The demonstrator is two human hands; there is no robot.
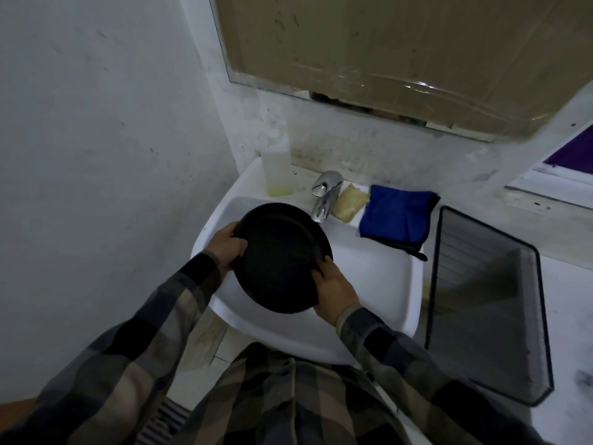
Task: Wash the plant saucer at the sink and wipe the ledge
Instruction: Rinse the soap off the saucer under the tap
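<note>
One black plant saucer (282, 258), and both hands are on it, holding it tilted over the white sink (378, 284). The left hand (226, 248) grips the rim on the left, thumb curled over the edge; the right hand (333, 287) clamps the near right rim, fingers wrapped onto the saucer's face. Two plaid sleeves (179, 303) run up to the wrists.

The count along the back of the basin: one chrome tap (325, 195), its spout just beyond the saucer's far edge; one clear plastic bottle (276, 168) to the left of it, with a shallow layer of yellowish liquid at the bottom; one tan sponge (349, 202) just right of the tap; one folded blue cloth (398, 216) beside the sponge, draped over the sink's right rim.

To the right, one black mesh tray (487, 303) stands on the counter, and nothing shows inside it. The saucer's interior is too dark to say whether it holds anything. Above hangs one mirror (401, 53).
</note>
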